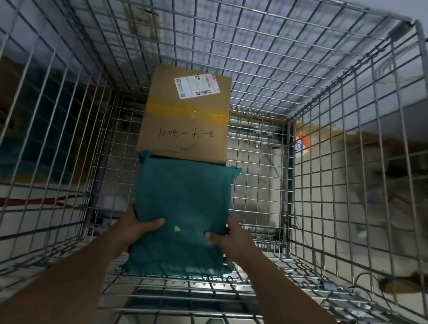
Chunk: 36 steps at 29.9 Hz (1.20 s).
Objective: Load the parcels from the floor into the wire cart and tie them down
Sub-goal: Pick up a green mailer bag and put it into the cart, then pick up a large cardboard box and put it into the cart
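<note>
The likeliest trouble is the soft teal parcel (pixel 183 200) sagging or slipping as it goes down. It is held only at its near end, so its far end could catch on the near edge of the cardboard box (pixel 185 122) and fold under, or land skewed against it. A snag on the mesh of the wire cart (pixel 342 122) is also possible, since the wrapping looks thin and loose at the corners. A crooked landing would waste room for later parcels and make tying down harder.

The parcel is a flat, pillow-like bag in dull teal, with crumpled ends and a tiny yellow mark near the thumbs. It sits at the lower centre of the frame, inside the cart walls, its far edge just beside the box. I cannot tell whether they touch.

The left hand (pixel 137 223) and right hand (pixel 228 235) grip it from either side. The thumbs press on top and the fingers are curled underneath, mostly hidden.

The box lies centre frame on the cart bottom, with a white label (pixel 196 85), a yellow tape band and handwritten numbers.
</note>
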{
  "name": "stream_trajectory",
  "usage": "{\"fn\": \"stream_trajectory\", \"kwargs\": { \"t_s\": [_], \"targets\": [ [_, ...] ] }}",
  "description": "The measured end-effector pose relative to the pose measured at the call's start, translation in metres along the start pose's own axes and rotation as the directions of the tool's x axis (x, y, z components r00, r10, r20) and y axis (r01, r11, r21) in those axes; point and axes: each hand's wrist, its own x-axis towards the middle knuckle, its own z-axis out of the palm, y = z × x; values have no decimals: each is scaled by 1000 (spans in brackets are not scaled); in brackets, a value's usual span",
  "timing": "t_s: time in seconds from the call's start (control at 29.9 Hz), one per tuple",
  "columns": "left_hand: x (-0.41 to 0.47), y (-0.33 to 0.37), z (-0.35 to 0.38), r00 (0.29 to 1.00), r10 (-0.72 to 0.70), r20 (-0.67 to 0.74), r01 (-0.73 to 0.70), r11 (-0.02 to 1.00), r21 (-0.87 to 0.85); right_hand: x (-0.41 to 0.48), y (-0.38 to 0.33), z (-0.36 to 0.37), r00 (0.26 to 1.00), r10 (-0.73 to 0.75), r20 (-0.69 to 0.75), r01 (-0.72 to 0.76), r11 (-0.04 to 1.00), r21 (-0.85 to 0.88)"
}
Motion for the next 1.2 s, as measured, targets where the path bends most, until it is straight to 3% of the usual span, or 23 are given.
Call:
{"fn": "stream_trajectory", "kwargs": {
  "t_s": [0.23,0.37,0.53,0.6,0.7,0.9,1.0,1.1,1.2],
  "targets": [
    [-5,6,5,996,-78,-35,81,994,75,7,-7,-3,998,46,32,-42,990,-135],
    [-5,8,12,998,-58,21,55,993,101,11,-13,-4,996,79,43,-69,976,-205],
    [-16,17,11,999,-11,-31,18,974,227,6,-20,-13,999,23,46,-2,911,-413],
    [-16,18,6,995,61,-81,-19,897,441,-4,-31,-13,1000,12,25,2,852,-524],
    [-52,47,19,979,166,-115,-4,586,810,-28,-59,-14,999,-26,-39,-8,714,-700],
    [-148,136,29,935,356,-11,-4,43,999,-120,-149,-49,959,-281,-28,101,434,-895],
    [-215,195,24,878,478,-28,11,38,999,-189,-214,-71,905,-424,-35,126,345,-930],
    [-310,253,13,773,632,-52,38,36,999,-283,-282,-89,824,-567,-19,168,277,-946],
    [-382,293,-2,705,703,-91,46,83,995,-352,-338,-93,754,-656,-1,189,220,-957]
  ]
}}
